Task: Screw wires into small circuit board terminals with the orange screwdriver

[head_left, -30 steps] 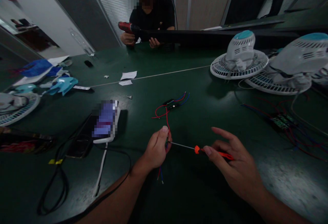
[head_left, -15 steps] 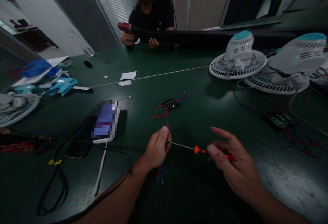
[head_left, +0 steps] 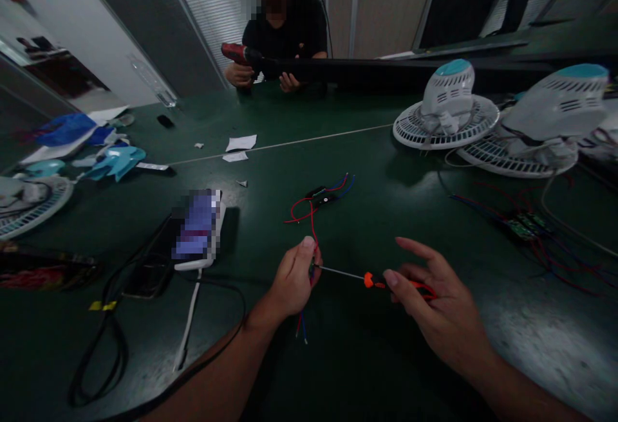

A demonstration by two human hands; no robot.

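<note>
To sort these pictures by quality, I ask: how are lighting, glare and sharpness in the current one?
Head view: dim overall; pale glare on the green table, lower right; circuit boards at right look soft; lit screen pixelated; screwdriver fairly clear.

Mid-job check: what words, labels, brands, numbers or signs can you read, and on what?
No text is legible.
Lit screen at left: pixelated, unreadable.
Dark packet: too blurred.
Black module with white spot: too small.
Screwdriver: no lettering visible.
</note>
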